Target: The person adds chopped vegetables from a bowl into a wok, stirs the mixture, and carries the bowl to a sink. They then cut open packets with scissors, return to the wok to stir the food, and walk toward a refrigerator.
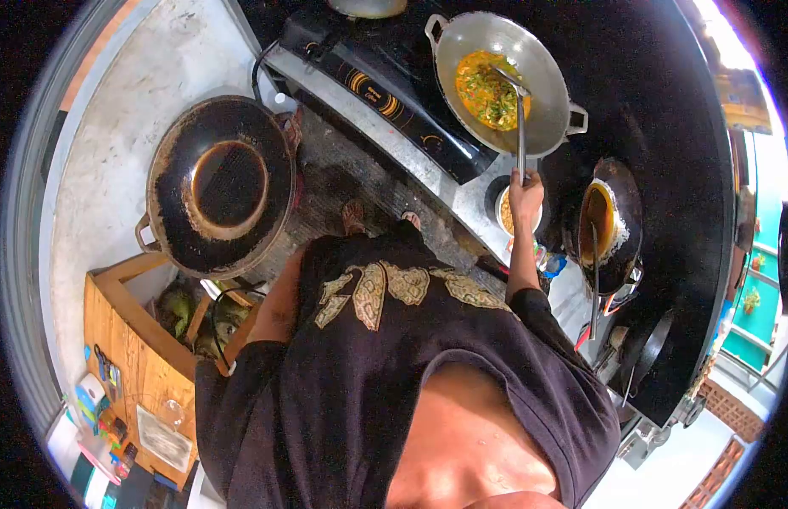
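Observation:
My right hand [525,199] is closed round the handle of a metal spatula [520,136]. The spatula's head rests in yellow-orange food with green pieces [487,89], in the bottom of a grey metal wok [542,93]. Just below my right hand stands a round container [505,208] with light brown contents, partly covered by my wrist. My left forearm [279,293] hangs beside my body and passes behind my dark shirt, so the left hand is hidden.
A large blackened wok [224,187] stands on the left. A black gas stove [385,97] lies along the counter edge. On the right, another wok [613,182] holds brown liquid and a long-handled utensil [595,288]. A wooden table [127,339] with small items is at lower left.

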Tool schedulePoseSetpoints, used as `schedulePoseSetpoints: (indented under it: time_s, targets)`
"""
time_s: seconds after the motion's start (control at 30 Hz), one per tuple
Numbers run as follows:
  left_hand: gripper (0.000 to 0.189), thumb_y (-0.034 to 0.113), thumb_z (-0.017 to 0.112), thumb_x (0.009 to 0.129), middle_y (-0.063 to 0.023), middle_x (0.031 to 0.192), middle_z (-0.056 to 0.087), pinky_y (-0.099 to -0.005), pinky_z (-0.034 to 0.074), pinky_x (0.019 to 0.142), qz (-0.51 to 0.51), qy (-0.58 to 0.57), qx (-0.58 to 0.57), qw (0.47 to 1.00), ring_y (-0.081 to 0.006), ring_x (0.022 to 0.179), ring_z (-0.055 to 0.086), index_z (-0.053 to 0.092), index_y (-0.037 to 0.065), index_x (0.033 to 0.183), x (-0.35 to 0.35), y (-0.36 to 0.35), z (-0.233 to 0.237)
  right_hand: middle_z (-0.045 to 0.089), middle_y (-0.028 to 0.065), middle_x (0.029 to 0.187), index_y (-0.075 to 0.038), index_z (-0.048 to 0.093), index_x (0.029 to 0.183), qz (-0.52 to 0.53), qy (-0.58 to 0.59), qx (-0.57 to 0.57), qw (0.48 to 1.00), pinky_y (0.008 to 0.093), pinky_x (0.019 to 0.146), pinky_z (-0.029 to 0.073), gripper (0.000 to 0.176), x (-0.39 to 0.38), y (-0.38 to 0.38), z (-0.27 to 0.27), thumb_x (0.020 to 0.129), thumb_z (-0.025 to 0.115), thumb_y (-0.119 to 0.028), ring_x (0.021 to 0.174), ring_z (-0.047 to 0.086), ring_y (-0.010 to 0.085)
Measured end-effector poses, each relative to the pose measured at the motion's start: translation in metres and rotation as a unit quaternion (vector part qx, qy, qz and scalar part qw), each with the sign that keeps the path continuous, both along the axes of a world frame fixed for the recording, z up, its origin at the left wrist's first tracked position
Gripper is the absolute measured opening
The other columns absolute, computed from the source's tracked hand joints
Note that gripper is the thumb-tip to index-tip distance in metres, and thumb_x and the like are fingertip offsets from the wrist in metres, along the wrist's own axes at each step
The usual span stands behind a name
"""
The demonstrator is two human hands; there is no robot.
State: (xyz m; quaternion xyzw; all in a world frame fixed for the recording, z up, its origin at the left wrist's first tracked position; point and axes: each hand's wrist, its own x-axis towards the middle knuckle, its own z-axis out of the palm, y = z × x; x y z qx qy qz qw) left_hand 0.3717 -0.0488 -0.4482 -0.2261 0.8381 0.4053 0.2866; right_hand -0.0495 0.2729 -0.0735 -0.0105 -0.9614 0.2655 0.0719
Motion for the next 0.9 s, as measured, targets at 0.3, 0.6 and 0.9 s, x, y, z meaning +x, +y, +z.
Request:
schedulePoseSetpoints:
  time_s: [0.3,0.6,0.9]
  targets:
    - [0.041,0.038,0.044,0.087,-0.0176,0.094,0.06,-0.0449,0.048,0.073,0.035,-0.02,0.012,0.999,-0.0383,0.082,0.059,0.056,0.003,0.107,0.031,0.008,0.011,0.065,0.0124,0.069,0.002,0.058,0.095,0.028,-0.031,0.013,0.999,0.0295,0.059,0.046,0.032,-0.013,0.007,-0.018,0.079,0.065,-0.025,0.064,0.063,0.0167]
    - [0.041,0.037,0.043,0.088,-0.0177,0.092,0.061,-0.0451,0.048,0.072,0.061,-0.028,0.021,0.998,-0.0385,0.081,0.059,0.056,0.003,0.108,0.043,0.011,0.013,0.053,0.0116,0.057,0.0,0.058,0.084,0.151,0.258,0.094,0.95,0.0391,0.052,0.041,0.019,0.026,-0.052,0.055,0.086,0.056,-0.019,0.051,0.051,0.0324]
    - [0.042,0.036,0.043,0.088,-0.0178,0.089,0.061,-0.0454,0.048,0.071,0.072,-0.035,0.025,0.996,-0.0387,0.079,0.059,0.055,0.002,0.109,0.063,0.007,0.011,0.056,0.0064,0.069,-0.007,0.05,0.092,-0.067,-0.54,-0.5,0.674,0.0337,0.049,0.042,0.054,0.016,-0.106,-0.162,0.082,0.05,-0.061,0.055,0.053,0.0184]
